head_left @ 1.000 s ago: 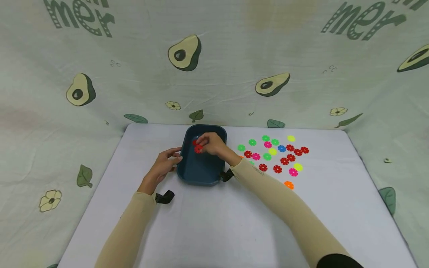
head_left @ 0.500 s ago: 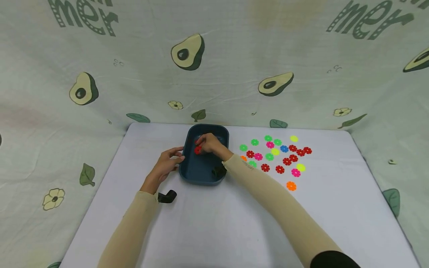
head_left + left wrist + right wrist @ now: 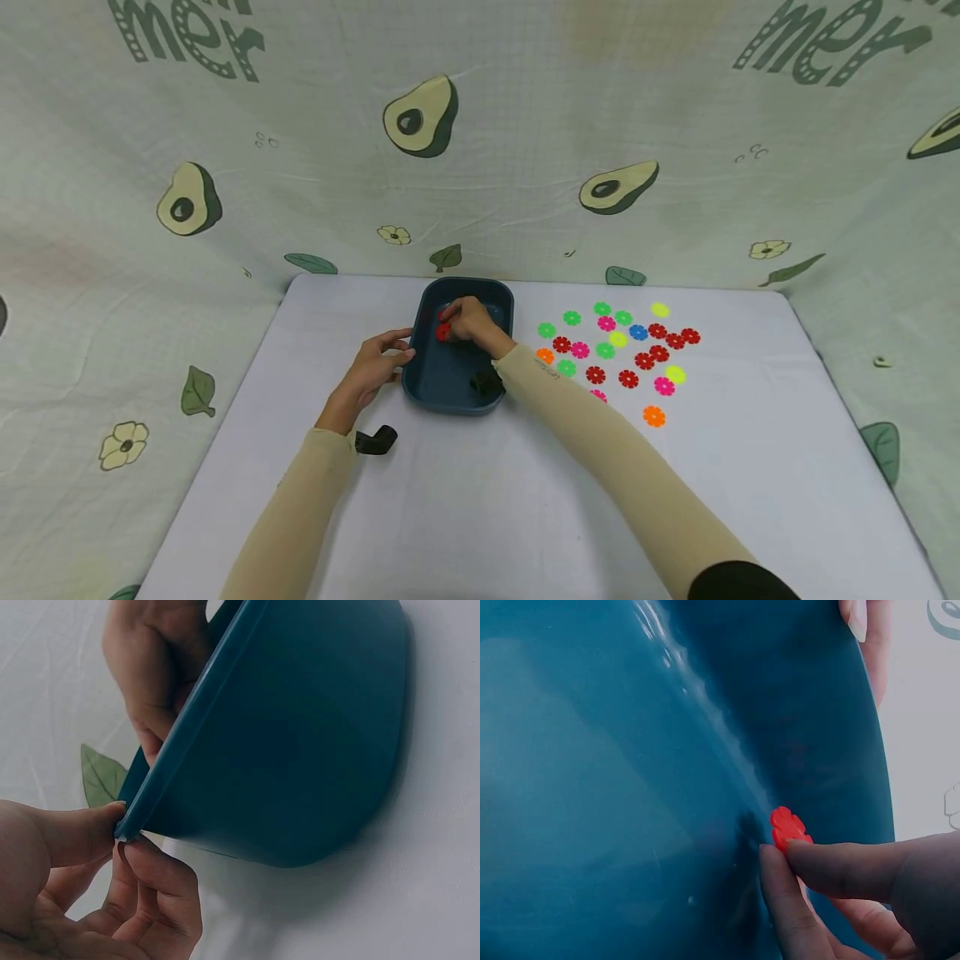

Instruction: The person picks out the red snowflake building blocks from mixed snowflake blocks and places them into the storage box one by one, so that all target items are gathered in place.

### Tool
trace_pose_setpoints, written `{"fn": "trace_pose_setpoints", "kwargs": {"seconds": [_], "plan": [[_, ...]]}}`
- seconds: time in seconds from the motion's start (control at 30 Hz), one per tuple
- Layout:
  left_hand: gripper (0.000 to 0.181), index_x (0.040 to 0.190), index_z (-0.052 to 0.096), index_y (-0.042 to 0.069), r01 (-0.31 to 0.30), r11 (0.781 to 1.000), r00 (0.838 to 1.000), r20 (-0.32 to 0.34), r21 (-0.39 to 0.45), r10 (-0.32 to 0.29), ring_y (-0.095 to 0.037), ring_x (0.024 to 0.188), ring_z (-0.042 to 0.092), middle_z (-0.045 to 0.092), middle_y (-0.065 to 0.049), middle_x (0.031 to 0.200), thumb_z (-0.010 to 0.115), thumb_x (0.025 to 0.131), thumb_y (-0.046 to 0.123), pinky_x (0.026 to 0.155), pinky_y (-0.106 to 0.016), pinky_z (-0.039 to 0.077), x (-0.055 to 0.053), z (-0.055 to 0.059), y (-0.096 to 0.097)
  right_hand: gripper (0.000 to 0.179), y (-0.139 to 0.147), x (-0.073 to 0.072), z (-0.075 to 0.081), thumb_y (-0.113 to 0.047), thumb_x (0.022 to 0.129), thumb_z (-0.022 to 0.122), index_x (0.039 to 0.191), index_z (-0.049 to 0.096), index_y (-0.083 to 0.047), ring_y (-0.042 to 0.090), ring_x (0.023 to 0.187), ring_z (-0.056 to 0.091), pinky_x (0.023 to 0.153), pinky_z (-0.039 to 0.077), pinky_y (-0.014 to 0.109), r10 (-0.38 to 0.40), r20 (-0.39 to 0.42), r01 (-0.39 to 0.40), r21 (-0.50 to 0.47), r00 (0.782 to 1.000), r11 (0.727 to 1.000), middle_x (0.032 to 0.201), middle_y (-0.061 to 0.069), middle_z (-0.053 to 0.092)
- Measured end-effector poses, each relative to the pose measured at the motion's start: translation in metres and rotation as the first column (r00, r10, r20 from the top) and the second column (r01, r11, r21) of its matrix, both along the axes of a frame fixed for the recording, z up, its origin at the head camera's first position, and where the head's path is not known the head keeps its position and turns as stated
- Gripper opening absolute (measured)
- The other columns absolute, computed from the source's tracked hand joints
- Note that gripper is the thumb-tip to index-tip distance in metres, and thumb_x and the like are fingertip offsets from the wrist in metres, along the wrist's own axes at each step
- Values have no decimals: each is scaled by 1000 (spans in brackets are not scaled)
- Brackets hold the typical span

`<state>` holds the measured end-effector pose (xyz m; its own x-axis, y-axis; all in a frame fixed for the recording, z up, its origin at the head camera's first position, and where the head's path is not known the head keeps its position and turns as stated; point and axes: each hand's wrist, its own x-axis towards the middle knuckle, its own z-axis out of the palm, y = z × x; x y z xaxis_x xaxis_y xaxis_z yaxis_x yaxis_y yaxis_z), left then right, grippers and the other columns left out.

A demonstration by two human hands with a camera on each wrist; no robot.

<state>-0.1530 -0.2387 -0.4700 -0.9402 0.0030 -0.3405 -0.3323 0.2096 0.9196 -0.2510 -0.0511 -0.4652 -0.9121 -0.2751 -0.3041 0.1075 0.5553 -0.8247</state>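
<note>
A dark blue plastic bin (image 3: 447, 387) stands at the table's back edge. My left hand (image 3: 371, 367) is at its left side, and in the left wrist view the thumb and index finger pinch the bin's rim (image 3: 169, 761). My right hand (image 3: 472, 321) is down inside the bin. Between thumb and finger it pinches a red notched plastic disc (image 3: 786, 825), held on edge close to the bin's wall in the right wrist view. More red (image 3: 442, 315) shows by the fingertips in the head view, and part of it is hidden by the hand.
To the bin's right, several loose notched discs lie scattered on the white table (image 3: 465, 500), among them red discs (image 3: 628, 379), green discs (image 3: 605, 350), a blue disc (image 3: 638, 332) and an orange disc (image 3: 654, 416). A printed cloth (image 3: 510, 125) hangs behind.
My right hand has gone slightly deeper into the bin, its forearm shifting left and uncovering a pink disc. The left hand keeps its place on the rim. The head view has shifted slightly.
</note>
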Motion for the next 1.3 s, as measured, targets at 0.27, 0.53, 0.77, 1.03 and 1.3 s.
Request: {"fn": "trace_pose_setpoints", "kwargs": {"seconds": [0.27, 0.53, 0.77, 1.03, 1.3], "plan": [[50, 156, 50, 5, -4, 1000, 1000, 7, -14, 4, -14, 85, 56, 52, -11, 122, 61, 108, 7, 68, -25, 49, 0, 0, 1, 32, -2, -1, -5, 17, 81, 73, 109, 74, 1, 20, 82, 57, 71, 48, 28, -28, -14, 28, -5, 1000, 1000, 113, 18, 71], [51, 157, 49, 5, 17, 1000, 1000, 10, -15, -17, -15, 91, 55, 52, -12, 124, 62, 108, 8, 71, -27, 51, -3, -2, 5, 33, 5, 5, -2, 12, 83, 76, 114, 75, 0, 24, 91, 62, 80, 53, 31, 19, -69, -14, 64, 997, 998, 114, 17, 72], [51, 158, 48, 7, 26, 999, 999, 21, -27, -25, -15, 96, 53, 50, -12, 127, 61, 109, 10, 75, -25, 52, 0, 1, 1, 40, 9, 13, 13, 10, 85, 78, 123, 73, 0, 30, 116, 67, 100, 54, 37, 145, -115, -136, 88, 983, 987, 125, 17, 73], [53, 160, 45, 7, 43, 998, 999, 27, -35, -42, -14, 96, 54, 49, -11, 129, 59, 109, 11, 77, -25, 53, -1, 2, -1, 39, 36, 32, 37, 12, 90, 75, 126, 70, 0, 31, 118, 71, 94, 59, 35, 169, -137, -176, -42, 976, 983, 132, 17, 70], [56, 163, 41, 8, 60, 997, 998, 38, -42, -59, -12, 96, 53, 48, -11, 130, 58, 110, 13, 76, -25, 53, -1, 0, -1, 37, 91, 54, 49, 13, 94, 71, 130, 66, 5, 34, 118, 71, 94, 60, 37, 141, -204, -172, -143, 969, 975, 132, 22, 67]]}}
